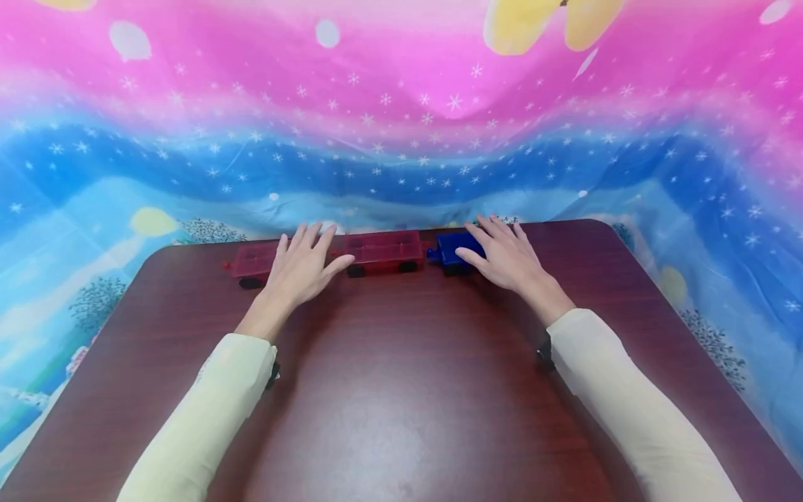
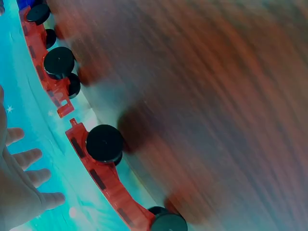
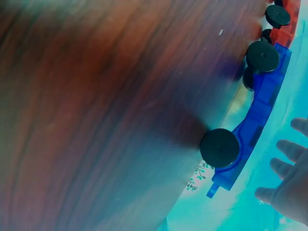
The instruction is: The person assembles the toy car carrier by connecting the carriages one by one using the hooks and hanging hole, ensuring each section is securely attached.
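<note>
Two see-through red toy train cars with black wheels, one at the left and one in the middle, stand in a row along the table's far edge. A blue toy train car stands at the row's right end. My left hand, fingers spread, is over the left red car's right end and hides part of it. Spread the same way, my right hand covers much of the blue car from above. In the wrist views, a gap shows between the two red cars, and both hands appear apart from the cars.
The dark brown wooden table has rounded far corners. Behind it and at its sides hangs a pink and blue printed cloth, close against the far edge where the cars stand.
</note>
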The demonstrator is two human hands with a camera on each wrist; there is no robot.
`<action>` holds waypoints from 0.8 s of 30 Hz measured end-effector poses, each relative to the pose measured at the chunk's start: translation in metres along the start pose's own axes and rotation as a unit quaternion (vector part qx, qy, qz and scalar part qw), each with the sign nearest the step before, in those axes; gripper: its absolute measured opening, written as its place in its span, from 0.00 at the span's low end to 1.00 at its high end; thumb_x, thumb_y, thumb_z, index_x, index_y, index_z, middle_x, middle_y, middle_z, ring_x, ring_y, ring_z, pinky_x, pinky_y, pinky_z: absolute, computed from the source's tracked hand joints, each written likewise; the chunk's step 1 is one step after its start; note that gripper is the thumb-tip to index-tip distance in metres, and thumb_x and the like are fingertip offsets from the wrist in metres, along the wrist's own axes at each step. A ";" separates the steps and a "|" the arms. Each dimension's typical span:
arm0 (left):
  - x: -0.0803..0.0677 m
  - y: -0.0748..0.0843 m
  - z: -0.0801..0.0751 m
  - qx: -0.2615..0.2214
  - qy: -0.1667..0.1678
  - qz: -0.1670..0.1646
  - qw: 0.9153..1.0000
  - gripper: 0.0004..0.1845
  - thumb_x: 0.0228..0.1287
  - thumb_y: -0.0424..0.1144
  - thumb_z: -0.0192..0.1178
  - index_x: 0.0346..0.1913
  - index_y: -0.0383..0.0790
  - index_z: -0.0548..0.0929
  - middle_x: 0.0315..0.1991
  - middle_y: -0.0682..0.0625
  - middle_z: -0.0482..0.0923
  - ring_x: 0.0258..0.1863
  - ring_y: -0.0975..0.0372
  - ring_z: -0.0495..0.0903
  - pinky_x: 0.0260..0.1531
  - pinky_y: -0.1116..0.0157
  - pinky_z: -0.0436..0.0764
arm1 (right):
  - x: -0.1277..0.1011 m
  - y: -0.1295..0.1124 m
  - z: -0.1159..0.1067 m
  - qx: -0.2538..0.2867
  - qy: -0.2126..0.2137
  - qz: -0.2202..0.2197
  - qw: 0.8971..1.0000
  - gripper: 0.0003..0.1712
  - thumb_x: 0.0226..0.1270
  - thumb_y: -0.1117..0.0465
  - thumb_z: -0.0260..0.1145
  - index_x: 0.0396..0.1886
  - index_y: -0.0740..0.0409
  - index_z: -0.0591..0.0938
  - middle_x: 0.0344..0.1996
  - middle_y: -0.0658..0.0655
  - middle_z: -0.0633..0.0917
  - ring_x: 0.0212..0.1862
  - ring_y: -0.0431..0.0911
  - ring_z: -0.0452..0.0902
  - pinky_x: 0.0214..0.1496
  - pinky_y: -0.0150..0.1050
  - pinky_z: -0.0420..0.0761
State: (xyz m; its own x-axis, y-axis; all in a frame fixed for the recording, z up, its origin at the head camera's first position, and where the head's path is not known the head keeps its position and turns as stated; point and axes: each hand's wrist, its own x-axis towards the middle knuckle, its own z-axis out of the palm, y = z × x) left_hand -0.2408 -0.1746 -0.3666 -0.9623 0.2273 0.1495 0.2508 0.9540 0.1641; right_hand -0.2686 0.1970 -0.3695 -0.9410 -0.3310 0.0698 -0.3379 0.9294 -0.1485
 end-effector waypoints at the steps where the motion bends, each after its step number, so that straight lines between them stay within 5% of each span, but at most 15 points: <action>1: 0.001 0.001 0.000 0.001 0.002 0.002 1.000 0.45 0.58 0.75 0.36 0.73 0.52 0.53 0.73 0.44 0.52 0.73 0.46 0.46 0.68 0.38 0.42 | 0.000 0.000 -0.001 0.001 0.000 0.000 1.000 0.45 0.63 0.25 0.36 0.74 0.41 0.53 0.75 0.55 0.50 0.76 0.54 0.37 0.72 0.63 0.36; 24: 0.022 0.026 0.007 0.002 -0.004 0.022 1.000 0.44 0.60 0.73 0.38 0.74 0.52 0.52 0.73 0.44 0.51 0.74 0.47 0.46 0.69 0.41 0.44 | 0.001 0.013 0.002 0.004 0.022 -0.007 1.000 0.44 0.64 0.27 0.40 0.73 0.46 0.57 0.73 0.58 0.56 0.75 0.56 0.45 0.72 0.63 0.41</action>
State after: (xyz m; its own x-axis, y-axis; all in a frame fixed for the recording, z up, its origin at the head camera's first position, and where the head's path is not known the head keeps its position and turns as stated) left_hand -0.2561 -0.1430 -0.3656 -0.9513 0.2700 0.1487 0.2920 0.9440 0.1539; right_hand -0.2738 0.2085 -0.3733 -0.9350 -0.3353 0.1159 -0.3505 0.9235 -0.1559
